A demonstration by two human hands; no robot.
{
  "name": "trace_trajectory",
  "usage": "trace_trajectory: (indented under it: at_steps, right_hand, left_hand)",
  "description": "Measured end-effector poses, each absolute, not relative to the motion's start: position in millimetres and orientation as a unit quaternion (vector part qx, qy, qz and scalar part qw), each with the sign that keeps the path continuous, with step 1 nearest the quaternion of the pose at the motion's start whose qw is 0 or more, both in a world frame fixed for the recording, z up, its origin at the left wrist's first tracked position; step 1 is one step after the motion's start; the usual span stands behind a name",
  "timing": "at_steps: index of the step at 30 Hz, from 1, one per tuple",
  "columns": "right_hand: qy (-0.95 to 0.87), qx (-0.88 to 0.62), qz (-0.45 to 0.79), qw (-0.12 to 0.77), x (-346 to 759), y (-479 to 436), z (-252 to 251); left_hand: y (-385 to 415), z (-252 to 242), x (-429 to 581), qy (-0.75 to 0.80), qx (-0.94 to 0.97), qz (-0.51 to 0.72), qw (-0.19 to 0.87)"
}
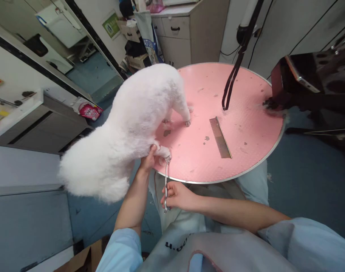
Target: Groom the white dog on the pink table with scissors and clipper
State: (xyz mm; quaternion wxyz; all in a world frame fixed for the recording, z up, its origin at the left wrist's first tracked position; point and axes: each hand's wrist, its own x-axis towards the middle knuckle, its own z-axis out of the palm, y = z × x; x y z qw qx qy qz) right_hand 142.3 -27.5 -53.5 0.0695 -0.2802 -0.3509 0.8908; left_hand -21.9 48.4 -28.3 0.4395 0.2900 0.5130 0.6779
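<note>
A white dog (132, 124) is stood at the 9 o'clock edge of the round pink bench (246, 124), rump overhanging the rim, head turned away. One hind paw (162, 151) is held by the left hand (148, 160), fingers closed round it at the bench's 7 o'clock edge. Curved scissors (166, 181) are gripped in the right hand (176, 194), fingers closed through the handles, blade tips raised to the held paw; whether the blades are parted cannot be told.

Progress, as judged: body coat appears even and rounded, so bulk trimming is taken as largely done; the paw is in hand. Small clippings are scattered over the bench. A metal comb (220, 138) is laid near centre, unused. A black loop (231, 81) is hung at 12 o'clock, not attached to the dog.

Containers: a dark rack (316, 75) is noted at 2 o'clock; contents cannot be made out.
</note>
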Motion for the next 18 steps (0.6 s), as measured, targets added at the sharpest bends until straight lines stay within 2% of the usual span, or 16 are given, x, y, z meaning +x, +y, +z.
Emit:
trace_trajectory:
  at_steps: [18]
  right_hand:
    - [-0.370,-0.200,0.907,-0.015,177,6,-53]
  left_hand:
    - [43,-31,-33,0.488,0.347,0.659,0.455]
